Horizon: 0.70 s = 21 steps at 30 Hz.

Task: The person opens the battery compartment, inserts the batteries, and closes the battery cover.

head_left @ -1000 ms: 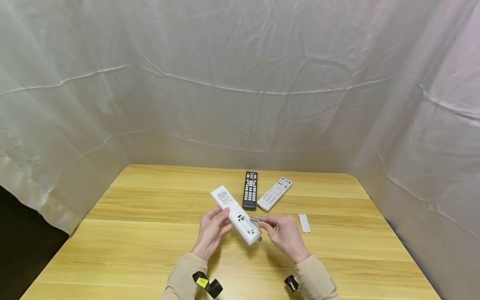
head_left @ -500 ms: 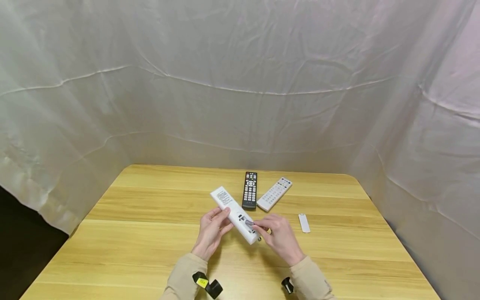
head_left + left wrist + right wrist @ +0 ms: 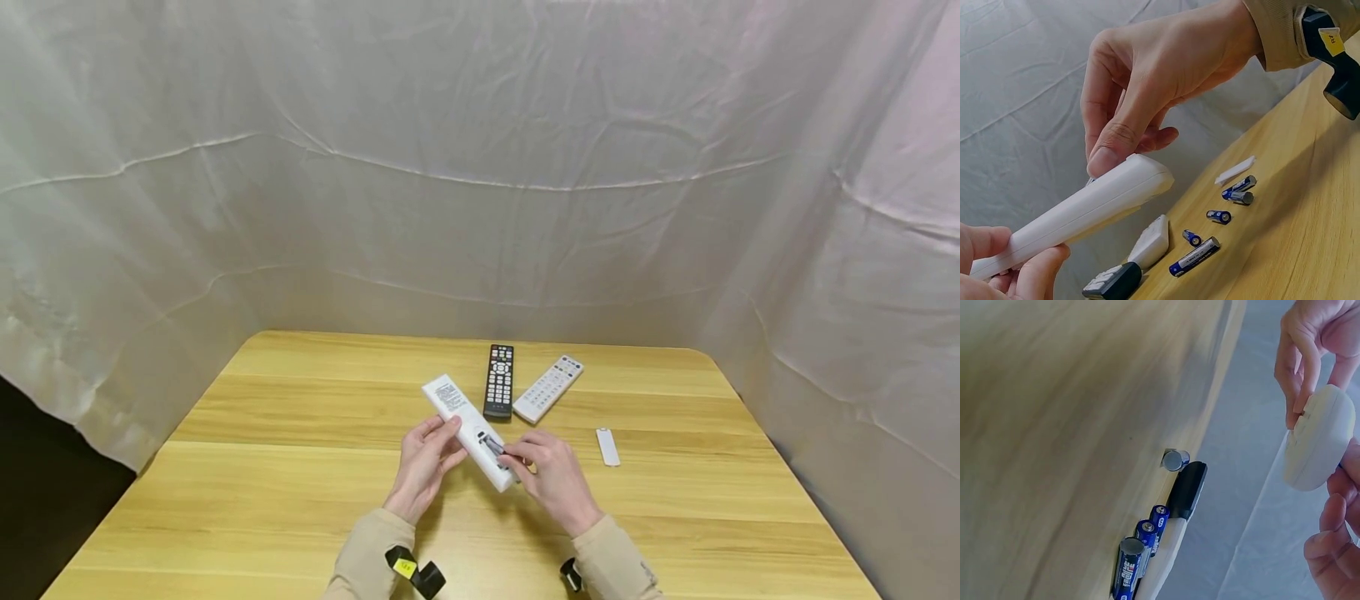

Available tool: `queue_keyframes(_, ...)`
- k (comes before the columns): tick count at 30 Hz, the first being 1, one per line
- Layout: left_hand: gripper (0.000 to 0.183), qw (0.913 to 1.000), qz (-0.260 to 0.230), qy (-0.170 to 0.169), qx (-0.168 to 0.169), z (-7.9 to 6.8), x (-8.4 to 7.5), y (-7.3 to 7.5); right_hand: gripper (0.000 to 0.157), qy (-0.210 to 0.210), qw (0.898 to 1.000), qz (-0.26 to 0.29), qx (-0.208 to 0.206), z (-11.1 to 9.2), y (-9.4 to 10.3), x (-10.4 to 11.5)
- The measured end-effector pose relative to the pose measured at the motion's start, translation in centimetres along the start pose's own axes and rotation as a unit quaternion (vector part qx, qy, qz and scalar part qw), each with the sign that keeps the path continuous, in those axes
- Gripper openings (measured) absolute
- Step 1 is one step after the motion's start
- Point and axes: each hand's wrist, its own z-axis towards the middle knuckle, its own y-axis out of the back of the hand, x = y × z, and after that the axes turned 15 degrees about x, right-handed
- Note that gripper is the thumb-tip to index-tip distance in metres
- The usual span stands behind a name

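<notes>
My left hand (image 3: 422,467) holds a white remote control (image 3: 468,427), its back facing up and its battery compartment uncovered. In the left wrist view the thumb and fingers of that hand grip the remote (image 3: 1079,215) at the lower left. My right hand (image 3: 553,479) pinches a battery (image 3: 493,446) at the compartment, one end of it down in the bay. How far it sits in is hidden by the fingers. A small white battery cover (image 3: 608,447) lies on the table to the right of my right hand.
A black remote (image 3: 499,382) and another white remote (image 3: 549,389) lie face up behind the hands. Several loose blue and silver batteries, one of them a battery (image 3: 1194,257) nearest the view, lie on the wooden table (image 3: 262,500). A grey curtain (image 3: 480,208) surrounds the table.
My right hand has moved left and slightly down, bringing the battery from beside the remote into its compartment. The left hand and remote stay nearly still.
</notes>
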Motion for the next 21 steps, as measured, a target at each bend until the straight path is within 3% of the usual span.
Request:
queue_keyframes(5,0.049,1.0000,0.002,0.001,0.003,-0.1,0.0,0.1,0.017,-0.002,1.000,0.006,0.005,0.0,-0.1,0.1)
queue_keyframes(10,0.051,1.0000,0.001,0.002,0.005,-0.2,-0.1,0.2,0.014,-0.033,0.997,0.061,0.028,0.2,0.1,0.4)
queue_keyframes(16,0.051,0.9999,0.003,0.001,0.013,-0.1,0.0,0.4,0.016,-0.113,0.980,0.144,0.080,0.5,0.6,0.3)
queue_keyframes(21,0.051,0.9999,-0.001,0.002,0.016,0.0,-0.1,0.4,0.014,-0.148,0.968,0.176,0.104,0.8,1.0,0.4)
